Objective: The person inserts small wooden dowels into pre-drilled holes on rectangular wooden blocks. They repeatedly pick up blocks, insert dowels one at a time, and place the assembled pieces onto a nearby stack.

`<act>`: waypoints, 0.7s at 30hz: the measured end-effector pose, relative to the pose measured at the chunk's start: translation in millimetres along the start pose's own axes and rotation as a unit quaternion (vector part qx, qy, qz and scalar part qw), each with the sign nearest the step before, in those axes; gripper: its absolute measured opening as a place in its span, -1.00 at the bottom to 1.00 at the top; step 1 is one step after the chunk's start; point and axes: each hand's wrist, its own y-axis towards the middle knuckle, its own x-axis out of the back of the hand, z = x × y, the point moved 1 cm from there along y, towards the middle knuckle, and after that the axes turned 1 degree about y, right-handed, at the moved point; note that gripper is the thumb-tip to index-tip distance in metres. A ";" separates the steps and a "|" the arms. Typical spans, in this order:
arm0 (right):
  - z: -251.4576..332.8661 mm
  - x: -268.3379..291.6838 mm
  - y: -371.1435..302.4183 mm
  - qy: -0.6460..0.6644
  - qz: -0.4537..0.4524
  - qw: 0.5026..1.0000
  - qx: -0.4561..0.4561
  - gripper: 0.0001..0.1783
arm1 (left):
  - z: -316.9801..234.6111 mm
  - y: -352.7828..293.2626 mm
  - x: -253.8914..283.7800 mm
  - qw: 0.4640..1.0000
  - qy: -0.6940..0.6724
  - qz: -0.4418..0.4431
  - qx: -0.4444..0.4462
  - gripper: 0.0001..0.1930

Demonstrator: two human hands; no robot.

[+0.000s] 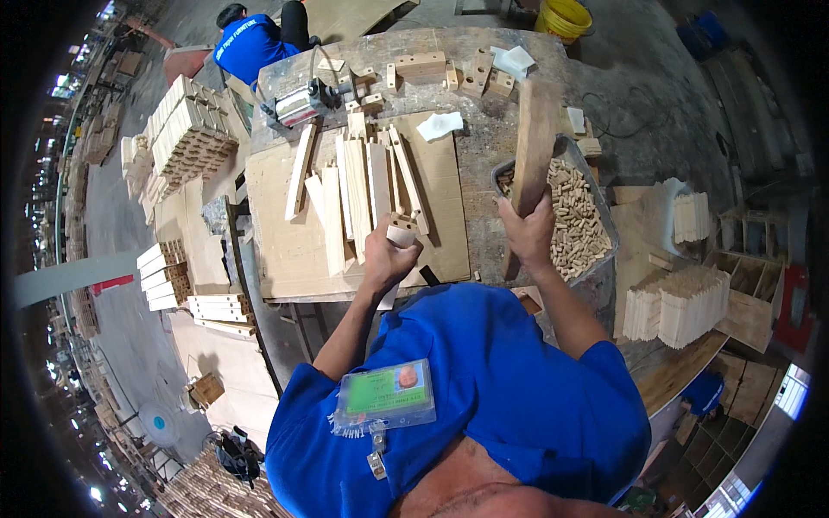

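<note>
My left hand (384,259) is closed around a pale wooden rail (401,233) near the table's front edge. Holes show in the rail's end, and a small dowel seems to stick up there. In my right hand (528,231) is a long, flat wooden bar (536,129), gripped near its lower end and raised over the table. Beneath it, beside my right wrist, a grey bin (611,252) is filled with short wooden dowels (577,216). Several light wooden rails (355,186), some with dowels in their ends, lie piled on a cardboard sheet (445,194) beyond my left hand.
A clamp-like metal device (298,105) sits at the table's far left, near drilled wooden blocks (420,65). Stacked wood pieces (192,129) stand to the left, more bundles (682,306) to the right. A person in blue (252,43) crouches beyond the table, near a yellow bucket (563,19).
</note>
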 end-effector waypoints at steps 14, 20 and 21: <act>-99.4 -32.4 -39.3 -0.230 0.235 0.934 -0.140 -0.22 | 65.6 103.8 95.5 0.993 0.013 -0.075 0.090 -0.65; -114.6 -55.1 -51.2 -0.241 0.276 0.912 -0.183 -0.29 | 49.3 120.7 118.7 0.973 0.129 -0.182 0.061 -0.05; -118.9 -55.5 -55.0 -0.243 0.243 0.926 -0.159 -0.32 | 45.3 117.4 111.0 0.981 0.104 -0.160 0.040 -0.10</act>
